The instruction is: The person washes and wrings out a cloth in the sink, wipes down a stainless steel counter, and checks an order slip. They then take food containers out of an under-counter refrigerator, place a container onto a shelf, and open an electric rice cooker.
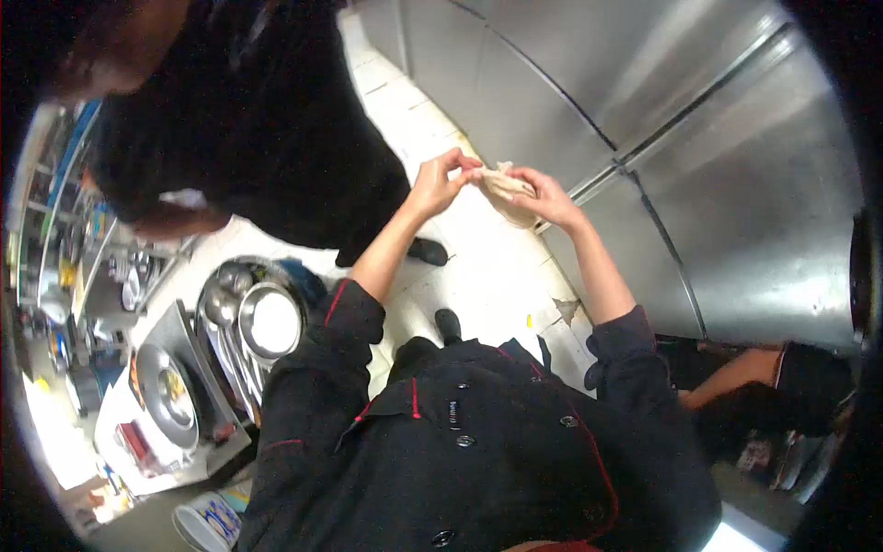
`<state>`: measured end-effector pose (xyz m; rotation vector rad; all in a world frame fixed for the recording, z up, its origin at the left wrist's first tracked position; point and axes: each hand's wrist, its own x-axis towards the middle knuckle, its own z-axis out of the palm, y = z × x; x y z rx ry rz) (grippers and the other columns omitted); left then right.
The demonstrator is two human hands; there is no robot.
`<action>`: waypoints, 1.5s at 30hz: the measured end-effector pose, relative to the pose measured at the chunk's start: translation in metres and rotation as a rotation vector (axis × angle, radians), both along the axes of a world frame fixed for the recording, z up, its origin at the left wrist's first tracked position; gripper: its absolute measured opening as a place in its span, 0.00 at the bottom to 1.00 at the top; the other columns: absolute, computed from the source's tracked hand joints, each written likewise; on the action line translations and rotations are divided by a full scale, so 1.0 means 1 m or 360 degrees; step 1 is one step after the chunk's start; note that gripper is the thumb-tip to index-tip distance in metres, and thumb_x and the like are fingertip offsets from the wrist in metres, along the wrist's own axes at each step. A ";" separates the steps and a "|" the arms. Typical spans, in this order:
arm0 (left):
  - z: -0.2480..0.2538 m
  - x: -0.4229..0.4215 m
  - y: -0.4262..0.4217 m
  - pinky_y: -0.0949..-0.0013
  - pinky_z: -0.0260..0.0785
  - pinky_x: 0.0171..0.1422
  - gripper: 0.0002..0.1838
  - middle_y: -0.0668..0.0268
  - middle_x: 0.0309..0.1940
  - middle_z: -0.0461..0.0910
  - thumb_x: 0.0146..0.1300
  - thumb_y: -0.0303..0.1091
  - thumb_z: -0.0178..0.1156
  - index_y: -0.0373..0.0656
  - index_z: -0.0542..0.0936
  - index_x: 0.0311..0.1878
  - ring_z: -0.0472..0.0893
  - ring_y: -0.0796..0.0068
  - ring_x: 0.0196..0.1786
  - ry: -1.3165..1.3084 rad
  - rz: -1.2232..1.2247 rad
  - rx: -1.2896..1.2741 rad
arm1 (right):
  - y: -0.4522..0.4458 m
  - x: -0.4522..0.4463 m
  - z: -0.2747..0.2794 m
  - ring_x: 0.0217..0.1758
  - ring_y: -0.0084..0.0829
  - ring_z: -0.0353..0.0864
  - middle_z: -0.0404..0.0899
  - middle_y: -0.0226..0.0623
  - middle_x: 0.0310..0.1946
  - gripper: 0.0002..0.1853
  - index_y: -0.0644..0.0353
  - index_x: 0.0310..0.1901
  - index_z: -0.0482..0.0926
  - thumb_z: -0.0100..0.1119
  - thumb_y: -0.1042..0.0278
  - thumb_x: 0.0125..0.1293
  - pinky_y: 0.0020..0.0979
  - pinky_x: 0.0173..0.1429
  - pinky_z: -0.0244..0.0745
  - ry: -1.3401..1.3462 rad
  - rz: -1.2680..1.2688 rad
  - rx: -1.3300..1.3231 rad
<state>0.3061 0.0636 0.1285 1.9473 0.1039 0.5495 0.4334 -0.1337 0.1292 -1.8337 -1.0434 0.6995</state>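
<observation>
A pale, soft, floppy piece [503,188] that looks like dough or thin cloth hangs in the air in front of me, above the tiled floor. My left hand [440,184] is closed in a pinch on its left edge. On the other side, my right hand [549,197] grips it with the thumb and fingers. The piece sags a little below the fingers, and its exact kind is not clear.
Tall steel cabinet doors [699,147] stand ahead and to the right. A person in black [258,138] is close on the left. Lower left are a metal bowl [270,322], ladles [222,305] and a plate of food [166,394]. Another person's arm [740,375] shows at right.
</observation>
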 end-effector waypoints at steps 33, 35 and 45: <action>-0.032 0.323 0.315 0.74 0.68 0.45 0.09 0.64 0.33 0.81 0.52 0.27 0.56 0.37 0.79 0.38 0.77 0.77 0.36 -0.0341 0.1273 -0.0819 | 0.352 0.370 0.010 0.38 0.25 0.75 0.76 0.34 0.32 0.16 0.62 0.33 0.79 0.70 0.61 0.47 0.31 0.43 0.70 -0.0744 0.0111 -0.0129; -0.023 0.331 0.325 0.72 0.68 0.47 0.10 0.61 0.34 0.80 0.50 0.24 0.57 0.37 0.78 0.38 0.78 0.74 0.37 -0.0317 0.1637 -0.0700 | 0.380 0.392 0.002 0.37 0.25 0.76 0.77 0.33 0.32 0.16 0.63 0.36 0.78 0.69 0.62 0.50 0.30 0.41 0.71 -0.0464 0.0163 0.0022; -0.080 0.335 0.395 0.71 0.69 0.47 0.16 0.59 0.34 0.78 0.53 0.19 0.52 0.38 0.69 0.47 0.78 0.72 0.40 -0.0506 0.2285 -0.0609 | 0.552 0.456 -0.003 0.33 0.19 0.74 0.80 0.29 0.28 0.12 0.66 0.38 0.80 0.66 0.69 0.54 0.22 0.39 0.69 -0.0061 0.0727 -0.0181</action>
